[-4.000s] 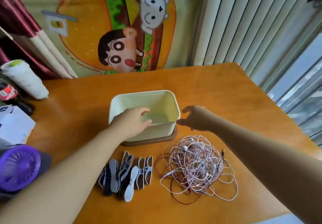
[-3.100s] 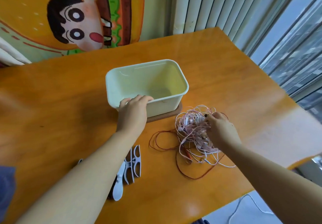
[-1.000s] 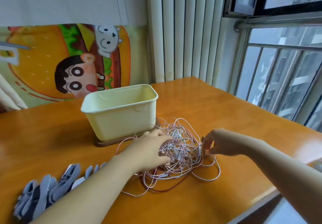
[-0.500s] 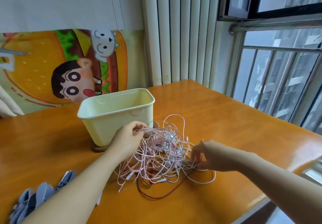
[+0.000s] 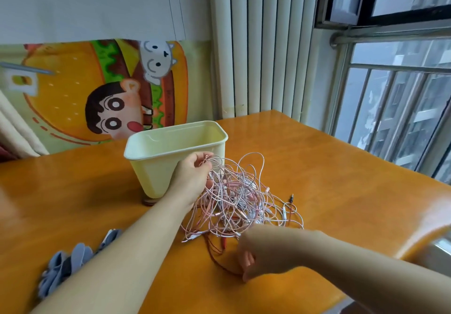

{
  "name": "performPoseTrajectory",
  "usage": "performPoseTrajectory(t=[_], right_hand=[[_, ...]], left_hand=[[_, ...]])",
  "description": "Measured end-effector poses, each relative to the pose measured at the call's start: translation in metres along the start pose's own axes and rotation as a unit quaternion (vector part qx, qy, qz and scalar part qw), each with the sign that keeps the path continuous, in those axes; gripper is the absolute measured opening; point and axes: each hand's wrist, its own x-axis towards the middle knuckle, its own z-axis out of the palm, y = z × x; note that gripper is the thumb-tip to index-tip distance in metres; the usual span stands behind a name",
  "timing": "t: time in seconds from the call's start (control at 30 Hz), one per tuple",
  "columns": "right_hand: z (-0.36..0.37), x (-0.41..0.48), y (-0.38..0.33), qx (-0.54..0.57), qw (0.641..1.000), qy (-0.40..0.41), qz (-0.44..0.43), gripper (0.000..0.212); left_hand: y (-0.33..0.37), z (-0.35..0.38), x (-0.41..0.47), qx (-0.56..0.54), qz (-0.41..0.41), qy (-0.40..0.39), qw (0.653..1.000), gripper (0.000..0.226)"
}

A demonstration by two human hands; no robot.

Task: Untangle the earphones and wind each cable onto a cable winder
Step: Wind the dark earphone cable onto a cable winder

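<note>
Pink earphone tangle (image 5: 231, 191) — higher than before

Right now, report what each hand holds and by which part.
Left hand pinches a pink loop atop the earphone tangle. Right hand curls over the near loop of the dark red cable; whether it grips cannot be told.

Pink-white earphones (image 5: 234, 191); cream bin (image 5: 156, 167); orange table (image 5: 341, 191)

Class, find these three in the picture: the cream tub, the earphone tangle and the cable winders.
cream tub (image 5: 156, 167): head view, its front wall.
earphone tangle (image 5: 240, 191): head view, middle of the heap.
cable winders (image 5: 78, 255): head view, one blue-grey winder in the pile.
</note>
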Motion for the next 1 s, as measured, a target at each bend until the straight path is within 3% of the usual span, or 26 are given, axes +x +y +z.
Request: performPoseTrajectory(t=[0.17, 0.2, 0.27, 0.4, 0.53, 0.63, 0.7, 0.77, 0.83, 0.9, 1.0], right_hand=[[-0.009, -0.014, 0.001, 0.005, 1.000, -0.010, 0.027, 0.023], [-0.018, -0.021, 0.004, 0.048, 0.998, 0.012, 0.032, 0.014], [-0.045, -0.039, 0.008, 0.119, 0.989, 0.076, 0.049, 0.020], [-0.104, -0.069, 0.009, 0.094, 0.971, 0.211, 0.063, 0.007], [-0.136, -0.071, 0.001, 0.108, 0.937, 0.326, 0.070, 0.019], [-0.153, -0.064, -0.007, 0.295, 0.859, 0.419, -0.004, 0.021], [-0.167, -0.059, -0.014, 0.438, 0.779, 0.443, -0.073, 0.018], [-0.179, -0.054, -0.019, 0.516, 0.708, 0.466, -0.123, 0.009], [-0.192, -0.052, -0.022, 0.534, 0.661, 0.503, -0.156, 0.009], [-0.201, -0.054, -0.023, 0.534, 0.619, 0.547, -0.179, 0.012], [-0.210, -0.058, -0.015, 0.499, 0.584, 0.613, -0.182, 0.013]], left_hand=[[0.003, -0.012, -0.003, 0.001, 0.008, 0.027, 1.000, 0.025], [0.004, -0.016, -0.003, 0.003, 0.015, 0.030, 0.999, 0.026], [0.008, -0.023, -0.004, 0.049, 0.036, 0.028, 0.998, 0.025], [0.010, -0.028, -0.004, 0.162, 0.086, 0.011, 0.983, 0.021], [0.012, -0.034, -0.001, 0.324, 0.082, -0.098, 0.937, 0.029], [0.023, -0.034, -0.001, 0.462, 0.055, -0.178, 0.867, 0.045], [0.044, -0.029, -0.008, 0.409, 0.077, -0.183, 0.891, 0.047], [0.064, -0.021, -0.019, 0.216, 0.075, -0.245, 0.942, 0.046], [0.076, -0.017, -0.030, 0.062, 0.050, -0.319, 0.944, 0.044], [0.074, -0.016, -0.032, 0.055, 0.068, -0.310, 0.947, 0.031], [0.067, -0.019, -0.022, 0.110, 0.074, -0.220, 0.966, 0.016]])
